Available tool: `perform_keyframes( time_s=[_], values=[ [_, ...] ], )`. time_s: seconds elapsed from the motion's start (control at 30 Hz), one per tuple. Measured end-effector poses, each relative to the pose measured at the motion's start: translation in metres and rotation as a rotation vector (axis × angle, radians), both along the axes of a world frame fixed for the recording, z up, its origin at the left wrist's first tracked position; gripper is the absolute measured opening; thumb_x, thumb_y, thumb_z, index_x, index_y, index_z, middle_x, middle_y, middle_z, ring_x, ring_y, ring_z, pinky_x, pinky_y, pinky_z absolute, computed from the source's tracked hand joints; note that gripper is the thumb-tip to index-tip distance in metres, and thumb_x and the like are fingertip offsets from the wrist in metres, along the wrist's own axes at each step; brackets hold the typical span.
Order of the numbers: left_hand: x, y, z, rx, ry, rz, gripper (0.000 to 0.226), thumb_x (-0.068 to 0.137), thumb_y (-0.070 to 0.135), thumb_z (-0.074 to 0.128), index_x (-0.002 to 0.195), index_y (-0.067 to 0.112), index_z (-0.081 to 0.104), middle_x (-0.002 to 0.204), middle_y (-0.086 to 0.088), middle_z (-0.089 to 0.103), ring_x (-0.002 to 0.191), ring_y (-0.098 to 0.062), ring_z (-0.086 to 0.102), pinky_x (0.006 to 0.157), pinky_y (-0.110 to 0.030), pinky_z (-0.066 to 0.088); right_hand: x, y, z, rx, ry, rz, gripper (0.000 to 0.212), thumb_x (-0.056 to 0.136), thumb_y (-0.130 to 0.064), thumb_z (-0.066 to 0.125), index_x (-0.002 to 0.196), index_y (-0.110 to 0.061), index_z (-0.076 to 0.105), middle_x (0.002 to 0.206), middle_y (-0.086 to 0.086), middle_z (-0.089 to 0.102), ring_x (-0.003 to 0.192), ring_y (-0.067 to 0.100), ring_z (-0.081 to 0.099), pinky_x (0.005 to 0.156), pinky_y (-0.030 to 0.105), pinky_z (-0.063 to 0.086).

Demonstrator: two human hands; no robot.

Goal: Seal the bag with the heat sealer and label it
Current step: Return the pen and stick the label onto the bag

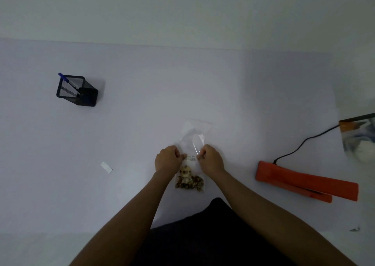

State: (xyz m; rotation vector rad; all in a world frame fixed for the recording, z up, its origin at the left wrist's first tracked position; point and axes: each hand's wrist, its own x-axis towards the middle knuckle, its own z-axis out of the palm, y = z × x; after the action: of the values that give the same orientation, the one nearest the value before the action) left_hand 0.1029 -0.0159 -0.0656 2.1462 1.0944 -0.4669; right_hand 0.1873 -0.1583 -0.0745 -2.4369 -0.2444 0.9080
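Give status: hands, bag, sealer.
Left hand and right hand each pinch the small white label on the clear plastic bag. Orange heat sealer idle at right. Nothing in the way.

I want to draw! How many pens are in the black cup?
1: a blue-capped pen leaning inside the black mesh pen holder, far left on the table. The mesh could hide others.
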Motion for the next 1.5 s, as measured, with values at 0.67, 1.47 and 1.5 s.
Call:
perform_keyframes(
  time_s=[0.67, 1.47, 1.5],
  values=[
    [-0.047, 0.002, 0.007, 0.027, -0.119, 0.105, 0.037, 0.091, 0.052, 0.057, 0.068, 0.022, 0.057, 0.060, 0.008, 0.062, 0.057, -0.011, 0.060, 0.055, -0.027, 0.050, -0.038, -0.050, 0.010, 0.073, 0.026, -0.325, 0.016, 0.090, -0.030, 0.066, 0.087, -0.016, 0.060, 0.080, -0.001, 0.069, 0.069, 0.014, 0.066, 0.063, 0.030, 0.054],
    [0.069, 0.110, 0.019, -0.340, -0.394, 0.400, 0.043, 0.090, 0.008, 0.060, 0.133, 0.013, 0.053, 0.115, -0.005, 0.062, 0.101, -0.019, 0.061, 0.089, -0.037, 0.055, 0.087, 0.131, 0.016, 0.391, 0.096, -0.311, 0.042, 0.082, 0.007, 0.056, 0.118, -0.014, 0.054, 0.093, 0.005, 0.063, 0.088, 0.020, 0.060, 0.083, 0.034, 0.051],
    [0.074, 0.113, 0.017, -0.338, -0.400, 0.410, 0.044, 0.091, 0.008, 0.061, 0.134, 0.013, 0.051, 0.116, -0.005, 0.061, 0.101, -0.019, 0.061, 0.090, -0.037, 0.055, 0.092, 0.136, 0.015, 0.378, 0.102, -0.303, 0.044, 0.082, 0.008, 0.055, 0.120, -0.014, 0.053, 0.091, 0.003, 0.061, 0.087, 0.020, 0.059, 0.083, 0.035, 0.052]
  ],
)
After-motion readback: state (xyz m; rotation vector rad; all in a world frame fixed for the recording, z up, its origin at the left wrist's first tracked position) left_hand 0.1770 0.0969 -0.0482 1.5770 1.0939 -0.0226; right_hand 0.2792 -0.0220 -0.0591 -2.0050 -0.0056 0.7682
